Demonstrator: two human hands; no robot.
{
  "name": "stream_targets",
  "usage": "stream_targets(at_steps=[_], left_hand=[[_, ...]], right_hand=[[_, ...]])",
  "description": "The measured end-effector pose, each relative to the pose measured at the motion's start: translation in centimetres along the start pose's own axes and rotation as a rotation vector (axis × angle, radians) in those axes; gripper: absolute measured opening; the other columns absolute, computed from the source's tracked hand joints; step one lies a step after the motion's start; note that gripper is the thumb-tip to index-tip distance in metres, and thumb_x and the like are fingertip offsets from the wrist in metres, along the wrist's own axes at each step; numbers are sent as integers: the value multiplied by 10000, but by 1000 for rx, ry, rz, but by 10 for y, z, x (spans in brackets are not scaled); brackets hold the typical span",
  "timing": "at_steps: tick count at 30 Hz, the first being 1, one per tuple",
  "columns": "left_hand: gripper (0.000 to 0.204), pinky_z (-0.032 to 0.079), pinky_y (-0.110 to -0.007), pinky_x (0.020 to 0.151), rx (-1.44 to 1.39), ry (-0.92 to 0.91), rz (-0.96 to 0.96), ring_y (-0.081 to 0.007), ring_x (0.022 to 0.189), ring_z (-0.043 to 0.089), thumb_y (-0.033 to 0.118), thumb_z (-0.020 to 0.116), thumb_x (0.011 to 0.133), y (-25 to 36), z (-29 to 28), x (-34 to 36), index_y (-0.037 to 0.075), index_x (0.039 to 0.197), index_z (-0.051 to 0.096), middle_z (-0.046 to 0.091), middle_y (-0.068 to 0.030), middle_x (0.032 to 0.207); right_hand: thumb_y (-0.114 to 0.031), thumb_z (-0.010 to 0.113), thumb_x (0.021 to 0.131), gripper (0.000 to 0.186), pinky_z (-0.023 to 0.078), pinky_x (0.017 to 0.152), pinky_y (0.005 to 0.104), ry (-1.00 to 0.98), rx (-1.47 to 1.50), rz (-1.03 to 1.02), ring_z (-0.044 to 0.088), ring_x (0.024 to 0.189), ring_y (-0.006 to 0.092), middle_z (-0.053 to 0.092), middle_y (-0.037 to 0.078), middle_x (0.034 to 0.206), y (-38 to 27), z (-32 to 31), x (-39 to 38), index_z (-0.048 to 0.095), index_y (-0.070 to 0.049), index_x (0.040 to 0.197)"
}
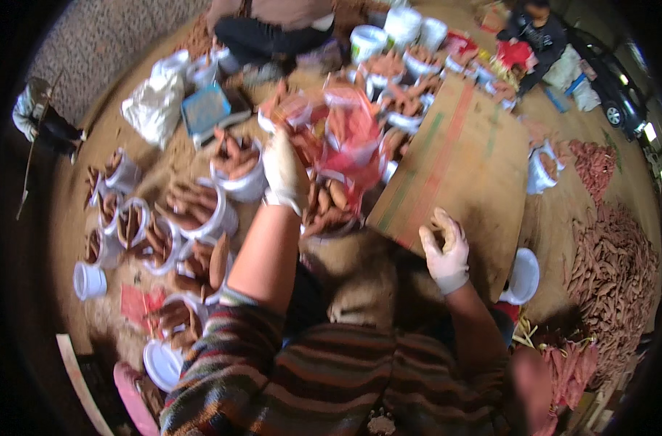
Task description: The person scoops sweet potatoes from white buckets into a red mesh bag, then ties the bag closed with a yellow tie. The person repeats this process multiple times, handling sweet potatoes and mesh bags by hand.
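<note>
My left hand, in a pale glove, reaches forward between a white bucket of sweet potatoes and red mesh bags. Its fingertips are blurred, and I cannot tell whether they grip anything. My right hand, gloved too, is over the near edge of a large brown board with red and green stripes. Its fingers are curved and apart from the thumb, with nothing seen between them. Right in front of me, more sweet potatoes lie in a container beside the red mesh.
Several white buckets filled with sweet potatoes stand at left. A blue-topped scale and a white sack are farther back. A large sweet potato heap lies at right. Other people sit or stand beyond; a dark car is at far right.
</note>
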State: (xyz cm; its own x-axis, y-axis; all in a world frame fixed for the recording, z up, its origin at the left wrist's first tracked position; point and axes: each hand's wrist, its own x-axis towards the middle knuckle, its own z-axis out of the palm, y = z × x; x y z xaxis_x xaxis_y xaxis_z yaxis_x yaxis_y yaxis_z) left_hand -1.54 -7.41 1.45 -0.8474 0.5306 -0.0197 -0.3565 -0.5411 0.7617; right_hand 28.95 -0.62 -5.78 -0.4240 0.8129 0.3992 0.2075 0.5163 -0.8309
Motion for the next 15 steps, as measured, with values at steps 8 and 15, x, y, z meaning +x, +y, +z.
stream_targets(at_steps=[8,15], left_hand=[[312,423,-305,476,-36,380,263,-172,529,548,391,508,893,41,-69,59,110,913,641,532,5,655],[281,467,-256,608,-130,253,340,-110,682,566,322,530,938,36,-43,47,64,969,637,608,-9,791]], right_hand=[[-309,564,924,411,511,788,334,-904,539,991,591,996,207,622,82,1078,19,113,-84,531,-33,1227],[-368,676,850,381,486,658,355,-176,721,1347,574,816,217,568,81,960,80,213,-54,559,-82,1072]])
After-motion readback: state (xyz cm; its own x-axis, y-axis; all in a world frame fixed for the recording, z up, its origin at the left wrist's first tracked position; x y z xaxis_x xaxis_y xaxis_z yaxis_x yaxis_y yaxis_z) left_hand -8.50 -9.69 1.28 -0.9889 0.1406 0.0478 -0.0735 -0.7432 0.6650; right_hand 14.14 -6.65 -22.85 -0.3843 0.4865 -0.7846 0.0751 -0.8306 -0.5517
